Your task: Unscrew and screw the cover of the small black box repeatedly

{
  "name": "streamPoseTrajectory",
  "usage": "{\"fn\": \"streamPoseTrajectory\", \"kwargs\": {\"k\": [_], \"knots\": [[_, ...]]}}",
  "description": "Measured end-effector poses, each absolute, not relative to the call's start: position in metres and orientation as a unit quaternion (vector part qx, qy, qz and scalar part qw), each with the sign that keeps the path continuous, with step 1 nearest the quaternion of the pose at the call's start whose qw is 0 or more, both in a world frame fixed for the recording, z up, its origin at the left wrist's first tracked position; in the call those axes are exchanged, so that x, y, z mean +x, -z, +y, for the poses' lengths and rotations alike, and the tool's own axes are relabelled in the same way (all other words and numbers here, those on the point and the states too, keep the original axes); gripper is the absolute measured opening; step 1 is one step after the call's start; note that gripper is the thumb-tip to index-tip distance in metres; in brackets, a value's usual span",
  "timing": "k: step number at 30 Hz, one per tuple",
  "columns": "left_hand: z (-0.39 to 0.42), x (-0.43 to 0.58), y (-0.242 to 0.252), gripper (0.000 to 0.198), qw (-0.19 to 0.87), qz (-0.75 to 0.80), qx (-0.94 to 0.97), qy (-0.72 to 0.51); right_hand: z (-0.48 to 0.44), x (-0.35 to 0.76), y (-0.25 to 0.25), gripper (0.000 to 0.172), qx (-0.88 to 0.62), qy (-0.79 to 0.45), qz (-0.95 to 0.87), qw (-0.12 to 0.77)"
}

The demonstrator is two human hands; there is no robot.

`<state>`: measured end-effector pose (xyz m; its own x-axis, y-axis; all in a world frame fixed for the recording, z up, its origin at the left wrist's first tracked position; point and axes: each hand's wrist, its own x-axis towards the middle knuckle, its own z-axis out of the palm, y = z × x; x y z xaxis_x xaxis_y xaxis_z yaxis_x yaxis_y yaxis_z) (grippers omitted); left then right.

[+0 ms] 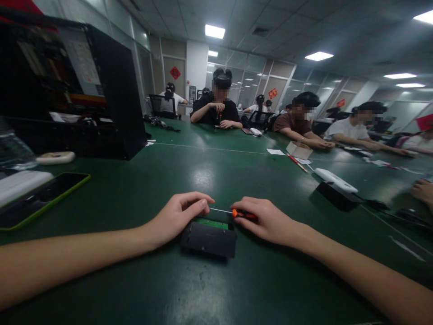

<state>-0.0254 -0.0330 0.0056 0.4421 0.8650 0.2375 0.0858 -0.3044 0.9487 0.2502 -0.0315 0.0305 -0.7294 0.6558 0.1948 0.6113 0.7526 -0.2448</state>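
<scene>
Our right hand (267, 221) closes around the orange screwdriver (241, 214) while our left hand (179, 214) pinches its thin shaft, probably to steady it, just above the black device (209, 239) on the green table (216, 171).

The room is dim overall, lit only by rectangular ceiling panels (214, 31) that burn out to pure white. Their light falls as a soft, pale glare patch on the green counter (203, 177), near the middle. The black cabinet (111, 90) at the left sits in deep shadow, its contents hard to make out. Soft shadows gather under the left hand (179, 215) and right hand (267, 221), darkening the black device (209, 239) between them. Wide-angle distortion bends the ceiling lines and stretches both forearms toward the lower corners. Faces of seated people are pixelated; distant figures are soft and grainy.
</scene>
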Motion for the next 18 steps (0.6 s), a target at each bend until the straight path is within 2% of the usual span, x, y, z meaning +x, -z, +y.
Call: {"fn": "streamPoseTrajectory", "kwargs": {"k": [2,7,11,14,18], "knots": [[-0.036,-0.027,-0.006,0.029,0.459,0.344,0.710,-0.408,-0.032,0.250,-0.030,0.030,-0.345,-0.069,-0.929,0.118],[-0.048,-0.031,-0.008,0.023,0.291,0.251,0.802,-0.458,-0.031,0.252,-0.030,0.031,-0.364,-0.043,-0.926,0.094],[-0.055,-0.031,-0.007,0.054,0.216,0.178,0.871,-0.403,-0.027,0.255,-0.029,0.027,-0.361,-0.034,-0.926,0.107],[-0.056,-0.028,-0.007,0.058,0.194,0.206,0.880,-0.382,-0.027,0.257,-0.031,0.022,-0.328,-0.002,-0.930,0.165],[-0.055,-0.026,-0.009,0.048,0.200,0.223,0.879,-0.371,-0.048,0.246,-0.052,0.017,-0.236,0.034,-0.927,0.290]]}}
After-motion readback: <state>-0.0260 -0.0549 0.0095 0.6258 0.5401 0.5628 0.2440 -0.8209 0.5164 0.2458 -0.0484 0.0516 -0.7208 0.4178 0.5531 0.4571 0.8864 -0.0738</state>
